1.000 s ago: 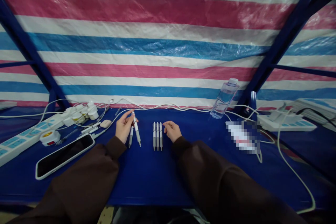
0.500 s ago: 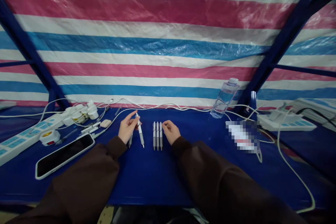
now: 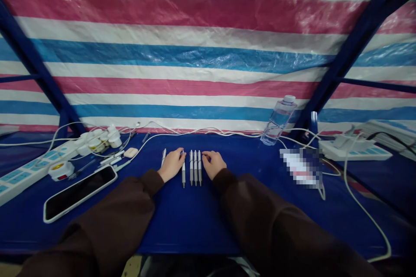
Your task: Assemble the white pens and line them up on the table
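Observation:
Three white and grey pens (image 3: 195, 169) lie side by side, tips toward me, on the blue table. Just left of them my left hand (image 3: 173, 165) is closed on the upper end of a similar pen (image 3: 183, 175), which points the same way. Another pen (image 3: 164, 155) lies partly hidden behind that hand. My right hand (image 3: 213, 163) rests right of the row, its fingers curled with thumb and forefinger close together beside the rightmost pen; whether it grips anything is too small to tell.
At the left are a phone (image 3: 80, 194), a power strip (image 3: 39, 167) with plugs, and a white case (image 3: 131, 152). A bottle (image 3: 278, 121), another power strip (image 3: 357, 152) and cables are at the right. Cables run along the back.
My left hand has moved right and down, bringing its pen from a slant to nearly parallel beside the row of three. My right hand has barely moved.

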